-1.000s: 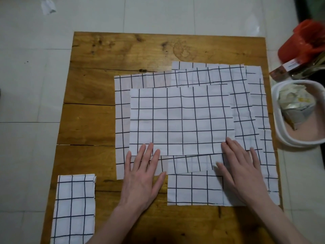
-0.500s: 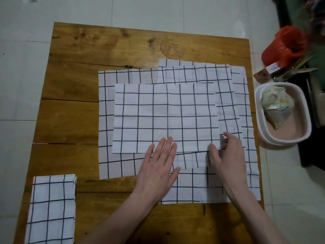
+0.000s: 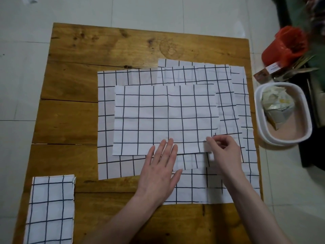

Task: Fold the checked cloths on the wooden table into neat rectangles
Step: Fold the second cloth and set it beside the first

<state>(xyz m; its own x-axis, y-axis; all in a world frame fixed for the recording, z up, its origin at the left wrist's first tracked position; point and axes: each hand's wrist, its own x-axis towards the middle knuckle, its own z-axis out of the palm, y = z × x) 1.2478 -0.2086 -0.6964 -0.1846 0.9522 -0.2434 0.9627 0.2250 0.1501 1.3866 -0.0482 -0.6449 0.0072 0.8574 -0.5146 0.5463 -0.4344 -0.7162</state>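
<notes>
We cannot count the overlapping white black-checked cloths [image 3: 172,118] on the brown plank wooden table [image 3: 109,48]; a folded checked cloth [image 3: 50,210] is cut off near left. Our left hand [image 3: 158,169] presses flat, fingers straight; our right hand [image 3: 223,152] pinches the top cloth's near-right corner. Right, a white oval tub [image 3: 306,118] holds crumpled paper [image 3: 276,106].

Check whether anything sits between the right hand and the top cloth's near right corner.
Nothing visible does: the right hand already pinches the near right corner of the top cloth. The left hand lies flat on its near edge, clear of that corner.
</notes>
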